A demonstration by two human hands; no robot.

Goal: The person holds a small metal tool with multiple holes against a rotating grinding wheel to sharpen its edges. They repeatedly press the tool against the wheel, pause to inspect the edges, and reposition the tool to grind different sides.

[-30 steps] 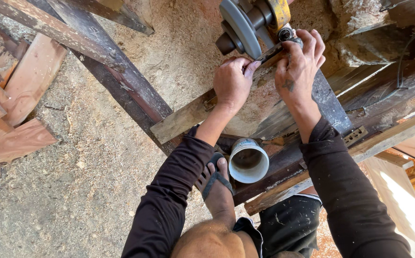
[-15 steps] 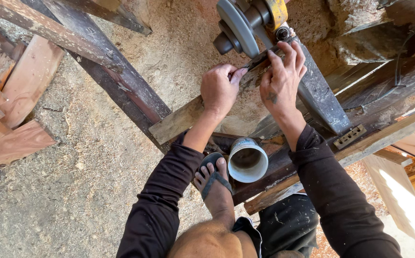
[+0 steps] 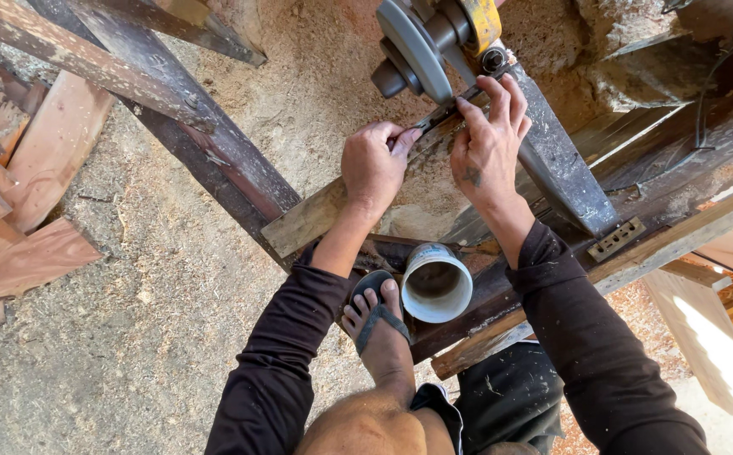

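Head camera, steeply downward, close over hands.
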